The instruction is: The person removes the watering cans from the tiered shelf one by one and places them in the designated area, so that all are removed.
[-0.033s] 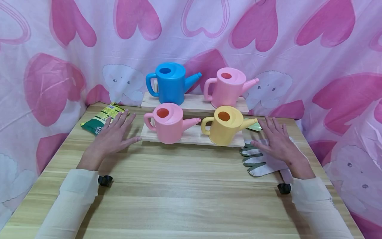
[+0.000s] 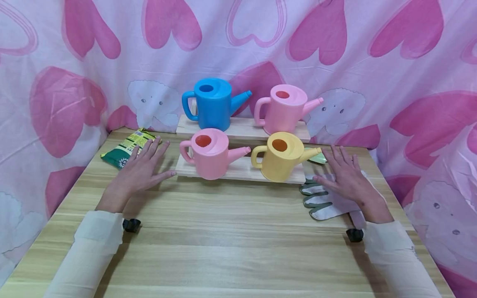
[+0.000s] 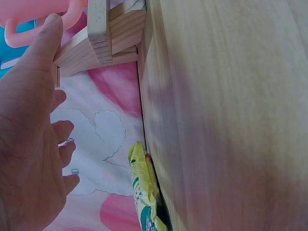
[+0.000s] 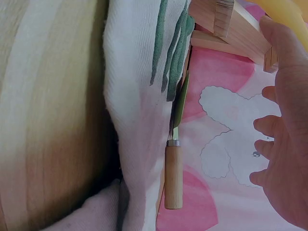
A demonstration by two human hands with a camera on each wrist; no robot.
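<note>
My left hand is held over the table with its fingers spread, near a green and yellow packet at the back left. Its thumb points toward a pink watering can on the front step of a wooden stand. Beside that can stands a yellow watering can. On the back step are a blue watering can and another pink one. My right hand, fingers also spread, hovers above white and green gloves. Both hands hold nothing.
Behind the gloves lies a small trowel with a wooden handle and a green blade, largely hidden in the head view. A pink heart-print curtain hangs around the back and sides of the wooden table.
</note>
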